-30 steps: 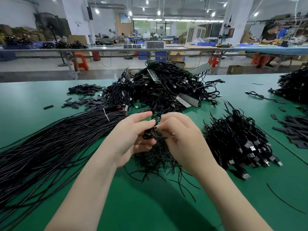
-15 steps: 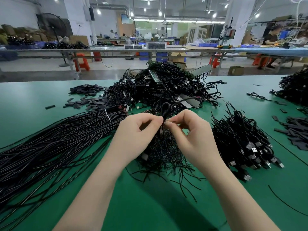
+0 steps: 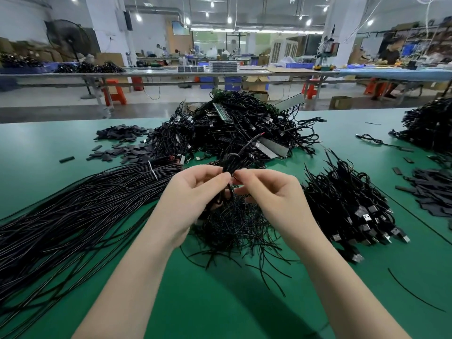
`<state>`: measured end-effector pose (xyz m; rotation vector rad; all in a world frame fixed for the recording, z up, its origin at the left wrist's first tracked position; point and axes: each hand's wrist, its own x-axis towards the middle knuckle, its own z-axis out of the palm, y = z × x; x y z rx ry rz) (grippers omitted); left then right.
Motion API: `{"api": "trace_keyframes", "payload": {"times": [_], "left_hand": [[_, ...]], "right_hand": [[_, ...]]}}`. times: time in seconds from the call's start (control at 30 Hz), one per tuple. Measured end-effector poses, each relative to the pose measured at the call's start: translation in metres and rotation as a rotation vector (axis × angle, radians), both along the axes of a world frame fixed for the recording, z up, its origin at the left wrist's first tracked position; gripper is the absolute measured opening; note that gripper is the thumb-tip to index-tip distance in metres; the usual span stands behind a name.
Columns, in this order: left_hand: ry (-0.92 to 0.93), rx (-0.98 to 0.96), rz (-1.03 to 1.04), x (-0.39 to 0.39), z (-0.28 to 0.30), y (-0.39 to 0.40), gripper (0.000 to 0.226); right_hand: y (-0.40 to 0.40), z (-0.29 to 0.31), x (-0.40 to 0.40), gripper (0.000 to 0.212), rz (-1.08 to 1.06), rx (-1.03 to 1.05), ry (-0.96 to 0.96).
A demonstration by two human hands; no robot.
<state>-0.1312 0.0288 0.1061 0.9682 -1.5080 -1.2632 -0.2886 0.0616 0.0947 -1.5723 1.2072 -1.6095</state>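
Over the middle of the green table (image 3: 220,302) my left hand (image 3: 193,194) and my right hand (image 3: 271,194) meet fingertip to fingertip. Both pinch a coiled black cable (image 3: 230,165), whose loop sticks up above the fingers. A thin black tie seems to sit at the pinch, though it is too small to be sure. Below the hands lies a loose heap of short black ties (image 3: 234,228).
A bundle of long straight black cables (image 3: 73,216) fans out at the left. Tied cables with USB plugs (image 3: 352,209) are stacked at the right. A big tangle of cables and boards (image 3: 234,128) rises behind. Black flat pieces (image 3: 119,143) lie at back left and far right (image 3: 435,192).
The hands have lifted the cable coil from low between the palms to fingertip height, so its loop now stands above the fingers. Both hands shifted a little away from me.
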Motion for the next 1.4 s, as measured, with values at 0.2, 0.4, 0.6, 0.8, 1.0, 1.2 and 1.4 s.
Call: {"api": "trace_keyframes", "payload": {"times": [0.2,0.4,0.6,0.8,1.0,1.2,1.4], "left_hand": [[0.03,0.145,-0.063,0.001,0.001,0.002,0.012],[0.067,0.159,-0.176,0.002,0.002,0.002,0.017],[0.061,0.139,-0.199,0.005,0.001,-0.001,0.025],[0.069,0.065,-0.236,0.006,0.001,0.001,0.028],[0.075,0.053,-0.168,0.0,-0.002,0.004,0.027],[0.132,0.105,-0.139,-0.006,-0.001,0.007,0.028],[0.218,0.083,-0.018,-0.013,-0.005,0.01,0.031]], "right_hand": [[0.002,0.001,0.0,0.01,-0.035,-0.038,0.075],[0.003,0.002,0.002,0.019,-0.043,-0.003,0.176],[0.002,0.002,-0.002,0.007,-0.093,0.001,0.256],[0.003,0.002,-0.004,0.01,-0.063,0.049,0.239],[0.006,0.004,-0.002,0.016,-0.101,0.07,0.18],[0.008,0.005,0.005,0.019,-0.219,0.04,0.279],[0.013,0.005,0.014,0.026,-0.232,0.021,0.342]]}}
